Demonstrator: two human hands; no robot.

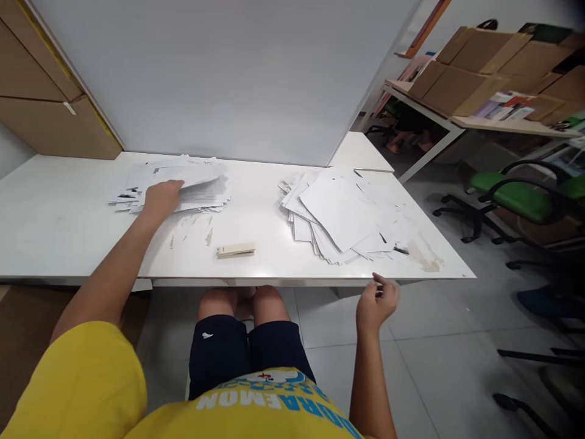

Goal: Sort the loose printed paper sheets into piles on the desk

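My left hand [161, 197] reaches across the white table [55, 225] and rests on the left stack of printed paper sheets [201, 186], its fingers curled over the top sheets. My right hand [377, 301] hangs in the air just off the table's front edge, fingers loosely apart and holding nothing. It is nearest to the fanned-out pile of white sheets [340, 210] on the right side of the table. A beige stapler [236, 250] lies flat between the two piles, near the front edge.
A large white board [219, 73] leans upright behind the table. Brown cabinets [41, 91] stand at the left. At the right, a shelf table with cardboard boxes [475, 73] and green office chairs [521, 198] stand on the tiled floor.
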